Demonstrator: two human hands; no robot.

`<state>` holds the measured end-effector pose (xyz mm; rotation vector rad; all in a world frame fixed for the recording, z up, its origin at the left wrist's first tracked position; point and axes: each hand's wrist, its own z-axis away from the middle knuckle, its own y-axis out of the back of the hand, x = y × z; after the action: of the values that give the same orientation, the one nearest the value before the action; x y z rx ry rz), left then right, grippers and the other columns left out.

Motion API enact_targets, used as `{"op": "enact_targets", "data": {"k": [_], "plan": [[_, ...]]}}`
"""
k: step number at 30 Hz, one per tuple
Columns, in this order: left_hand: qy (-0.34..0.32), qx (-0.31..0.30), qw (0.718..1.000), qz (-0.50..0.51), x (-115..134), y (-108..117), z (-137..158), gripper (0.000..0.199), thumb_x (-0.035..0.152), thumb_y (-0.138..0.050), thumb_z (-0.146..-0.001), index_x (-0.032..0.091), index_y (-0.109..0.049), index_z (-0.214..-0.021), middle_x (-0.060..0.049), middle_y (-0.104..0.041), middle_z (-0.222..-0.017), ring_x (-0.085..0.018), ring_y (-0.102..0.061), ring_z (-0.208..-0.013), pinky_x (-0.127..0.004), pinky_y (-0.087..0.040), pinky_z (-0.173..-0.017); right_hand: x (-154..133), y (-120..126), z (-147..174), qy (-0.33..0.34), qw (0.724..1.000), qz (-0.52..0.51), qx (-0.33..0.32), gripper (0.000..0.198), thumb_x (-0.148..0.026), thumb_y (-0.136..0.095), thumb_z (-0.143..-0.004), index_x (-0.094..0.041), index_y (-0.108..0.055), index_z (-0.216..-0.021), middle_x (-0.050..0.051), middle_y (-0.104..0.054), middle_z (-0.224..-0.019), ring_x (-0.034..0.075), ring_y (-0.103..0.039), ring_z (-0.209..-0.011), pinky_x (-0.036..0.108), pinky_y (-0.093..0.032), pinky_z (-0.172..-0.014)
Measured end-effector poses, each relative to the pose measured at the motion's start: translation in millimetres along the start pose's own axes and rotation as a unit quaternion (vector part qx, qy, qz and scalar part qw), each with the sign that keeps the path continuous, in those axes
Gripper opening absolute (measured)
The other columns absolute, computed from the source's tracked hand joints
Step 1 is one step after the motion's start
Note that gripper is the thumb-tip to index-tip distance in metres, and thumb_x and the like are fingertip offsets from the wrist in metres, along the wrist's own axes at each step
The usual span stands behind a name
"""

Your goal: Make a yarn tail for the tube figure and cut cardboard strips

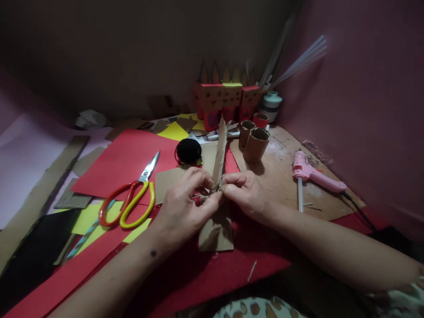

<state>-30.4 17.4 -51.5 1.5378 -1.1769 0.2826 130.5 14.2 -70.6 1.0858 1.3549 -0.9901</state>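
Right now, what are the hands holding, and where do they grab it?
Both hands, left and right, pinch a long brown corrugated cardboard strip at its middle, where it bends upward; its lower end rests on the red paper.

**Counting the things on the craft table**

Two hands, the left hand [185,205] and the right hand [247,194]; one cardboard strip [219,161]; one pair of scissors [132,198]; one pink glue gun [311,174]; three cardboard tubes [255,143]; three box figures [228,104]; one black ball [188,150]; one jar [271,105].
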Motion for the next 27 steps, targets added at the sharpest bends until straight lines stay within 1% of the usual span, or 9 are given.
{"op": "enact_targets", "data": {"k": [1,3,8,13,17,20,22,25,27], "plan": [[-0.023,0.008,0.999,-0.026,0.6,-1.7,1.3,0.007,0.016,-0.055,-0.078,0.016,-0.055,-0.071,-0.003,-0.057,-0.082,-0.015,-0.055,-0.079,-0.029,-0.045,-0.070,-0.4,-0.1,0.7,0.006,1.000,0.017,0.001,0.016,-0.013,-0.047,-0.066,-0.016,-0.048,-0.050,-0.005,-0.045,-0.048,0.006,-0.040,-0.047,0.018,-0.032,-0.044],[-0.048,0.006,0.998,-0.042,0.6,-4.0,3.2,0.006,0.015,-0.054,-0.080,0.016,-0.055,-0.074,-0.004,-0.058,-0.086,-0.015,-0.055,-0.081,-0.028,-0.044,-0.072,-0.6,-0.4,1.6,0.010,0.999,0.041,0.004,0.017,-0.013,-0.046,-0.067,-0.016,-0.048,-0.051,-0.005,-0.044,-0.049,0.006,-0.038,-0.049,0.019,-0.029,-0.044],[-0.034,-0.019,0.999,0.015,-1.5,-2.6,4.0,0.014,0.015,-0.050,-0.086,0.017,-0.058,-0.074,-0.003,-0.059,-0.094,-0.011,-0.057,-0.087,-0.022,-0.043,-0.074,1.4,0.0,0.3,0.015,0.998,0.053,0.008,0.018,-0.013,-0.045,-0.068,-0.016,-0.046,-0.051,-0.005,-0.042,-0.050,0.007,-0.037,-0.049,0.020,-0.029,-0.045],[-0.023,-0.012,0.999,0.027,-2.7,-1.8,3.5,0.016,0.012,-0.049,-0.086,0.017,-0.058,-0.074,-0.002,-0.062,-0.090,-0.010,-0.059,-0.084,-0.019,-0.044,-0.071,2.3,1.4,-1.2,0.022,0.998,0.065,0.007,0.018,-0.013,-0.045,-0.069,-0.016,-0.048,-0.052,-0.004,-0.044,-0.050,0.008,-0.039,-0.049,0.022,-0.031,-0.047],[-0.055,0.006,0.998,-0.006,-5.1,-6.6,4.5,0.013,0.009,-0.049,-0.085,0.015,-0.056,-0.075,-0.004,-0.062,-0.090,-0.011,-0.059,-0.084,-0.020,-0.044,-0.074,1.1,0.7,-1.1,0.026,0.997,0.079,0.006,0.018,-0.014,-0.045,-0.072,-0.016,-0.047,-0.054,-0.003,-0.043,-0.052,0.009,-0.039,-0.052,0.022,-0.030,-0.048],[-0.086,0.023,0.996,-0.032,-6.9,-10.6,6.2,0.010,0.008,-0.049,-0.084,0.014,-0.055,-0.078,-0.006,-0.061,-0.090,-0.013,-0.059,-0.089,-0.022,-0.045,-0.077,-1.3,-0.1,-0.3,0.035,0.994,0.103,0.004,0.019,-0.017,-0.046,-0.075,-0.016,-0.046,-0.056,-0.004,-0.040,-0.054,0.008,-0.037,-0.052,0.022,-0.029,-0.047],[-0.106,0.030,0.992,-0.054,-7.6,-11.9,7.8,0.009,0.008,-0.048,-0.085,0.014,-0.055,-0.081,-0.007,-0.060,-0.089,-0.013,-0.059,-0.090,-0.022,-0.046,-0.077,-2.9,-0.4,0.4,0.054,0.987,0.147,0.023,0.020,-0.018,-0.047,-0.075,-0.017,-0.044,-0.056,-0.004,-0.039,-0.053,0.008,-0.036,-0.052,0.022,-0.028,-0.047],[-0.141,0.040,0.985,-0.094,-7.6,-11.8,10.4,0.009,0.008,-0.047,-0.085,0.014,-0.053,-0.083,-0.008,-0.059,-0.090,-0.013,-0.059,-0.085,-0.023,-0.047,-0.074,-3.8,-0.7,1.3,0.097,0.967,0.229,0.054,0.022,-0.019,-0.051,-0.075,-0.018,-0.042,-0.056,-0.004,-0.039,-0.053,0.007,-0.036,-0.052,0.021,-0.029,-0.048],[-0.160,0.037,0.980,-0.116,-7.2,-11.4,11.8,0.009,0.007,-0.046,-0.085,0.014,-0.051,-0.085,-0.008,-0.059,-0.092,-0.014,-0.059,-0.085,-0.024,-0.048,-0.074,-3.6,-0.7,1.6,0.119,0.954,0.268,0.058,0.025,-0.020,-0.051,-0.076,-0.018,-0.040,-0.055,-0.004,-0.039,-0.053,0.007,-0.036,-0.051,0.022,-0.029,-0.049]]}}
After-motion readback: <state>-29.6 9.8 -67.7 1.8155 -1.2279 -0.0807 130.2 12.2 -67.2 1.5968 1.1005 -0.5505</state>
